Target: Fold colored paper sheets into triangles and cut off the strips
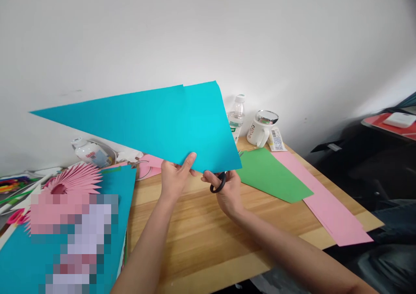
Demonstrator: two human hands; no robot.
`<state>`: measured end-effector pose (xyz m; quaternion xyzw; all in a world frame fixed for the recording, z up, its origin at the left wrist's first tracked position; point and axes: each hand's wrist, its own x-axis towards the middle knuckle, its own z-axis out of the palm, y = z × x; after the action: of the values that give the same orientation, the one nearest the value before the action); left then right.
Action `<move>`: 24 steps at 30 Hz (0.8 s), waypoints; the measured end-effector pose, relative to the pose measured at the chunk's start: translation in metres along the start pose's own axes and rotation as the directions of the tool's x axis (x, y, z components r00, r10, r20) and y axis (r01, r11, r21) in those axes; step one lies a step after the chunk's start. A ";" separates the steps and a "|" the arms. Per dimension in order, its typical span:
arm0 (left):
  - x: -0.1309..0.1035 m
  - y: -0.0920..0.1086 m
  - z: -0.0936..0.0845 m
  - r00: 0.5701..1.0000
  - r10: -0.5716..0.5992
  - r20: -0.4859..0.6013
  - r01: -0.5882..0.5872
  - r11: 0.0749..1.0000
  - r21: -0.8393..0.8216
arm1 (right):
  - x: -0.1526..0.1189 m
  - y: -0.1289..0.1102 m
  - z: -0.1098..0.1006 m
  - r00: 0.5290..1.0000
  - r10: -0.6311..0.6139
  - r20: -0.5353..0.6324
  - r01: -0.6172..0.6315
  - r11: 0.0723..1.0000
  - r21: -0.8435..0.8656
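The left hand (175, 177) pinched the bottom edge of the blue paper (156, 127), thumb in front. The right hand (230, 193) gripped the black scissors (223, 182) near that edge. The paper was up above the wooden table (191, 237).

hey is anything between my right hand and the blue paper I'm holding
Only the black-handled scissors in your right hand: the handle sits below the lower edge of the blue paper, which hides most of the blades. Your left hand pinches that edge further left; nothing else visible stands between.
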<state>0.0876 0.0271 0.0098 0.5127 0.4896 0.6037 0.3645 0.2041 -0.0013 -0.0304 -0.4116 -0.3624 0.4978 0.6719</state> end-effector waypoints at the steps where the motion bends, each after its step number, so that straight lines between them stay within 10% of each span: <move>1: 0.003 -0.003 0.000 0.999 -0.006 -0.046 0.004 0.999 -0.051 | 0.002 0.001 -0.001 1.000 -0.008 -0.002 0.008 1.000 -0.022; 5: 0.008 -0.015 0.000 0.986 -0.113 -0.119 0.092 0.981 -0.170 | 0.009 0.010 -0.010 1.000 -0.016 -0.010 0.015 0.998 -0.065; 14: -0.009 -0.028 0.012 0.975 -0.179 0.130 0.200 0.963 -0.182 | 0.010 0.011 -0.012 1.000 0.003 0.023 -0.002 1.000 -0.003; 24: 0.010 0.004 -0.002 0.995 -0.035 -0.091 0.018 0.983 -0.183 | -0.002 0.014 -0.011 0.974 -0.063 0.219 0.064 0.998 0.002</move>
<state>0.0841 0.0354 0.0168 0.4417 0.4557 0.6644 0.3946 0.2083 -0.0034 -0.0473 -0.3441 -0.4485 0.5173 0.6425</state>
